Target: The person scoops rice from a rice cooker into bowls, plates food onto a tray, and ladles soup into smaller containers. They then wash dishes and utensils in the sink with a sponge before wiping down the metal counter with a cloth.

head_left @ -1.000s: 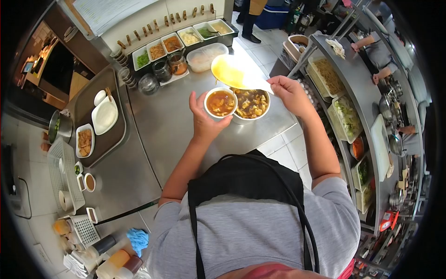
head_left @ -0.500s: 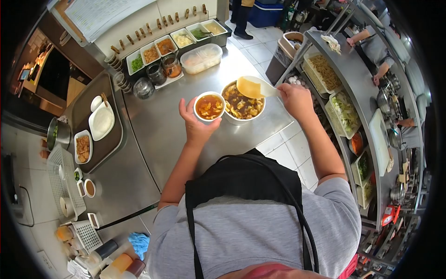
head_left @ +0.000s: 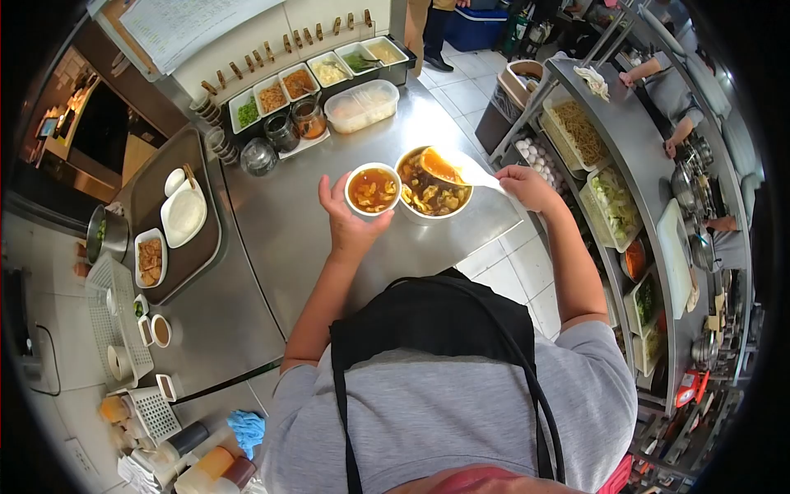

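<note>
A small white bowl [head_left: 373, 165] of orange soup is held by the left hand [head_left: 352, 226], with its side hugged by the thumb and fingers. Just beside it, a big white bowl [head_left: 428, 220] full of brown soup with yellow bits is set on the shiny counter [head_left: 288, 214]. A white spoon [head_left: 477, 174] is gripped by its handle in the right hand [head_left: 529, 188]. Orange soup is carried in the spoon, which is tipped over the big bowl. Behind the bowls, a clear tub [head_left: 362, 105] is placed.
</note>
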Demonstrator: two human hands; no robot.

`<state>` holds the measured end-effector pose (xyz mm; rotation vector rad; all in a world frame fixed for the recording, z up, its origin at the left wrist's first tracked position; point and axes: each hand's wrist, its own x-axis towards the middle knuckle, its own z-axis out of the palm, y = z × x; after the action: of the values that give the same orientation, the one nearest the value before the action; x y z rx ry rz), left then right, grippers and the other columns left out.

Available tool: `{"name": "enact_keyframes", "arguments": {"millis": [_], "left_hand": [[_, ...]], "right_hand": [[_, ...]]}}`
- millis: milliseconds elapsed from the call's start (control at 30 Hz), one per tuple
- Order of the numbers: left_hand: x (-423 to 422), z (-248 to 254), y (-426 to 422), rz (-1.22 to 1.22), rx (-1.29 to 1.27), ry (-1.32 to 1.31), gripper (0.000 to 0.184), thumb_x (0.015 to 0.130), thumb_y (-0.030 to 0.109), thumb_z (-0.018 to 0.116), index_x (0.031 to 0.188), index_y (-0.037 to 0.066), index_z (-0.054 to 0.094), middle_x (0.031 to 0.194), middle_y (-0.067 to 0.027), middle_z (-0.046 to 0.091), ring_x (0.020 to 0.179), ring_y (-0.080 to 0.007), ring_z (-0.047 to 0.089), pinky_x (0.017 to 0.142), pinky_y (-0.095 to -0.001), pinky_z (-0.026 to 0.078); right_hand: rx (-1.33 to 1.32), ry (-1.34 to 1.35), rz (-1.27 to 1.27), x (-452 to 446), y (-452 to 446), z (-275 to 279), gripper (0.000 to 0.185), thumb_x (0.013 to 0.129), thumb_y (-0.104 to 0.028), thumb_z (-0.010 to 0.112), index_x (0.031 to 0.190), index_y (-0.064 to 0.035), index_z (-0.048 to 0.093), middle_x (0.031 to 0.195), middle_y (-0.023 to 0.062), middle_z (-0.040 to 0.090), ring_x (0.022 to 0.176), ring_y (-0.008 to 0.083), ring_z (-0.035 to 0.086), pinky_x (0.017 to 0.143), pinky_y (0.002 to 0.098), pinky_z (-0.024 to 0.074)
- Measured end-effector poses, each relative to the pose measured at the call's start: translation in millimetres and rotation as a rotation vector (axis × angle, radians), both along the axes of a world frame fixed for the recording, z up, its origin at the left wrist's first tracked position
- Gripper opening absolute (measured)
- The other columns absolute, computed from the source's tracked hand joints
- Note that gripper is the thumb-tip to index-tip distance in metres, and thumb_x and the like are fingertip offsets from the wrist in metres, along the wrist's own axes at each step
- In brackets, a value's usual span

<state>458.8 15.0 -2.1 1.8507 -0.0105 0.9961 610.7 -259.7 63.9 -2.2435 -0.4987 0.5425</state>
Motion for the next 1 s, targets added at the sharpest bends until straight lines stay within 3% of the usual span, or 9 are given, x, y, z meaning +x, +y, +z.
{"name": "enact_keyframes", "arguments": {"millis": [167,400,600,700,733,833,1000], "left_hand": [[8,2,-5,-0.033,-0.013,-0.007,0.103,0.054,0.004,0.071,0.124,0.006,-0.004,0.112,-0.0208,0.038,0.096,-0.025,0.049,0.086,-0.0333,0.04],[20,6,-14,-0.084,-0.009,0.01,0.102,0.054,0.002,0.07,0.124,0.007,-0.004,0.111,-0.0208,0.038,0.097,-0.0251,0.049,0.085,-0.0337,0.04],[26,8,-21,-0.112,-0.028,0.0,0.1,0.052,0.007,0.073,0.123,0.002,0.002,0.11,-0.0206,0.039,0.098,-0.0272,0.048,0.087,-0.0341,0.038],[27,9,-23,-0.122,-0.044,0.014,0.101,0.052,0.007,0.073,0.123,0.003,0.001,0.111,-0.0214,0.039,0.098,-0.0278,0.048,0.087,-0.0345,0.038],[28,9,-23,-0.123,-0.04,0.013,0.101,0.052,0.007,0.073,0.123,0.003,0.001,0.111,-0.0217,0.039,0.098,-0.028,0.047,0.087,-0.0346,0.038],[27,12,-24,-0.125,-0.035,0.015,0.101,0.052,0.007,0.073,0.123,0.004,0.001,0.111,-0.0221,0.038,0.099,-0.0285,0.047,0.087,-0.0348,0.038],[26,16,-26,-0.128,-0.047,0.018,0.101,0.052,0.006,0.073,0.123,0.004,0.001,0.111,-0.0222,0.038,0.099,-0.0286,0.046,0.087,-0.0349,0.038]], "right_hand": [[0.09,0.094,-0.005,-2,2,21,0.014,0.079,-0.008,0.047,0.087,-0.0021,0.058,0.077,-0.0013,0.054,0.072,0.0065,0.046,0.066,0.02,0.0379],[0.174,0.026,0.114,3,14,65,0.014,0.079,-0.006,0.047,0.085,-0.0008,0.058,0.075,-0.0014,0.056,0.07,0.006,0.047,0.065,0.0193,0.0387],[0.093,-0.128,0.202,-9,32,95,0.013,0.081,-0.007,0.046,0.086,-0.0012,0.056,0.072,-0.0017,0.053,0.068,0.0053,0.045,0.062,0.02,0.0379],[-0.141,-0.446,0.193,-28,46,108,0.012,0.08,-0.008,0.047,0.086,-0.0031,0.056,0.068,0.0037,0.055,0.063,0.0099,0.049,0.06,0.0232,0.0397],[-0.164,-0.58,0.197,-35,50,111,0.011,0.077,-0.01,0.05,0.084,-0.0051,0.057,0.068,0.0095,0.056,0.063,0.0194,0.055,0.059,0.0279,0.042],[-0.225,-0.893,0.257,-43,57,112,0.01,0.074,-0.011,0.053,0.081,-0.0053,0.058,0.071,0.0108,0.057,0.069,0.0263,0.055,0.061,0.0329,0.0429],[-0.266,-1.086,0.199,-54,60,111,0.007,0.071,-0.012,0.055,0.077,-0.0109,0.06,0.066,0.0049,0.054,0.066,0.0217,0.053,0.061,0.0332,0.0393]]}}
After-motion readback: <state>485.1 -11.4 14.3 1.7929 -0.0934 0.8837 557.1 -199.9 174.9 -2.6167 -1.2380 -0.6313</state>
